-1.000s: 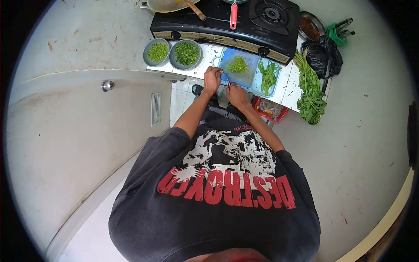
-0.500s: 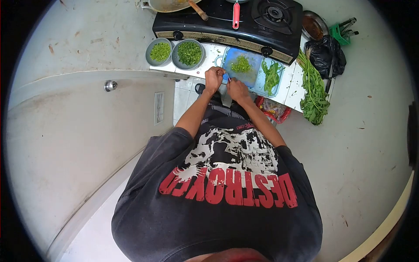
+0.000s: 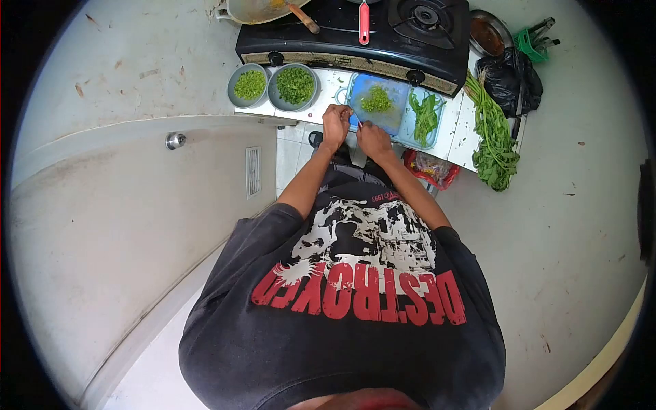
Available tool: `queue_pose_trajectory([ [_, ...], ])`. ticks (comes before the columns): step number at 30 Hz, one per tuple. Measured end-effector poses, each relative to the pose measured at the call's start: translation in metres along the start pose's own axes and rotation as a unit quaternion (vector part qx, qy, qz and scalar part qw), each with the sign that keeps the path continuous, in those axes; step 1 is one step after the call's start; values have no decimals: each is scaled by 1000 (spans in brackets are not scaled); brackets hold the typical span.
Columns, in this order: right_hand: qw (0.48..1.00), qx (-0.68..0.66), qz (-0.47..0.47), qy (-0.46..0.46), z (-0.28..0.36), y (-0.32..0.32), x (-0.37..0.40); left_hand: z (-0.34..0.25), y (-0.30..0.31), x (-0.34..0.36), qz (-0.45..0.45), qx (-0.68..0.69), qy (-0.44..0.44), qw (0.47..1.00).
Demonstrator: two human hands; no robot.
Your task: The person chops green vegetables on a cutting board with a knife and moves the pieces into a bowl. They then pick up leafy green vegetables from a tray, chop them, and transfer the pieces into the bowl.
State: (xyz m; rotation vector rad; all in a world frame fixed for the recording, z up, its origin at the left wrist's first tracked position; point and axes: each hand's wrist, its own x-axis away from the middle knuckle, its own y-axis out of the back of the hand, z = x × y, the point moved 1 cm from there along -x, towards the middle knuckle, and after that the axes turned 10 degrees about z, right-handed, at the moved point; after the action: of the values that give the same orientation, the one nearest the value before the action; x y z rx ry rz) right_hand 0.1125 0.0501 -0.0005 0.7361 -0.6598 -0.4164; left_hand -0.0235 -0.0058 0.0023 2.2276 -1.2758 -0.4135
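Observation:
My left hand (image 3: 335, 126) is at the near left corner of the blue cutting board (image 3: 391, 124), its fingers pinched together. What they hold, if anything, is too small to make out. My right hand (image 3: 374, 141) is closed on a small knife (image 3: 358, 120), whose thin blade points up and left toward my left fingers. Chopped greens (image 3: 376, 100) lie in a small heap on the board, just beyond both hands. To the right, a light-blue tray (image 3: 432, 141) beneath the board carries whole green leaves (image 3: 425, 117).
Two grey bowls of chopped greens, one lighter (image 3: 249, 85) and one darker (image 3: 295, 87), sit at the left. Behind stands a black gas stove (image 3: 342, 41) with a pan (image 3: 260, 9). Long leafy stalks (image 3: 493, 137) hang over the counter's right end beside a black plastic bag (image 3: 511, 82).
The view has shifted slightly. Both hands keep nearly the same place at the board, the knife still in my right hand.

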Motion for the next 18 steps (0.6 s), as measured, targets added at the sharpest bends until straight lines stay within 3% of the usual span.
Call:
queue_pose_trajectory([
  [18, 999, -13, 33, -30, -9, 14, 24, -13, -7, -1, 27, -6, 3, 1000],
])
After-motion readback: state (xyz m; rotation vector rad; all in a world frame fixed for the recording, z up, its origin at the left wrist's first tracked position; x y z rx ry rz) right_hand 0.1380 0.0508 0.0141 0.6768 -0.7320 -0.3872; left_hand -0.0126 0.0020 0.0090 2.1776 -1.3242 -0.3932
